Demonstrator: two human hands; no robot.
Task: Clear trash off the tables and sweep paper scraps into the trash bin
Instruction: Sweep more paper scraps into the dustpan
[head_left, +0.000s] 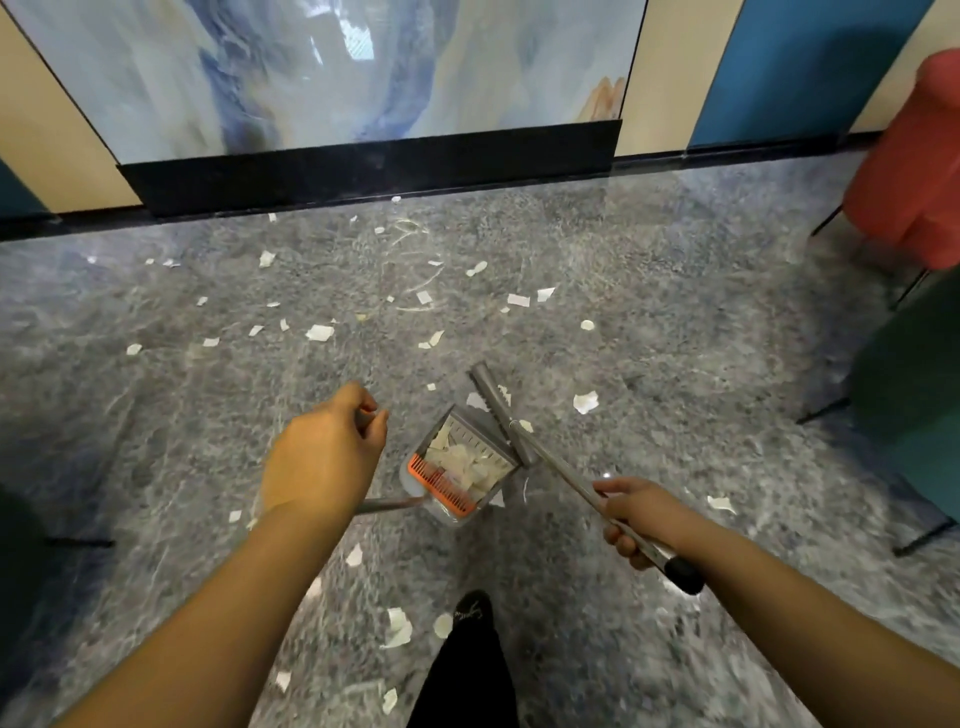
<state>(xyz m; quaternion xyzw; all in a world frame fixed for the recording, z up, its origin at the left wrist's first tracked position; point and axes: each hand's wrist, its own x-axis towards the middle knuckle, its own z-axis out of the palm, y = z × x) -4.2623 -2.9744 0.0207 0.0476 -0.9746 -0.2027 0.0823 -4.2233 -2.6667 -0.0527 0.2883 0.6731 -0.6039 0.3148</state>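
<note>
Place: a lounge or café-like public room, I think.
Floor: polished grey stone floor (649, 291) under me.
Wall: glossy marbled wall panel (322, 67), black skirting (363, 171).
Seating: red chair (914, 171), green chair (914, 395), thin metal legs.

A grey dustpan (457, 470) with an orange comb edge (441, 486) stood on the floor, holding a heap of white paper scraps (467, 460). The grey broom (545, 457) leaned slantwise just beside it, head (493, 402) down. More white scraps (319, 332) lay scattered across the floor.

Bright even indoor light, glare on glossy wall panel (322, 67), motion blur & fisheye bending twd edges.
</note>
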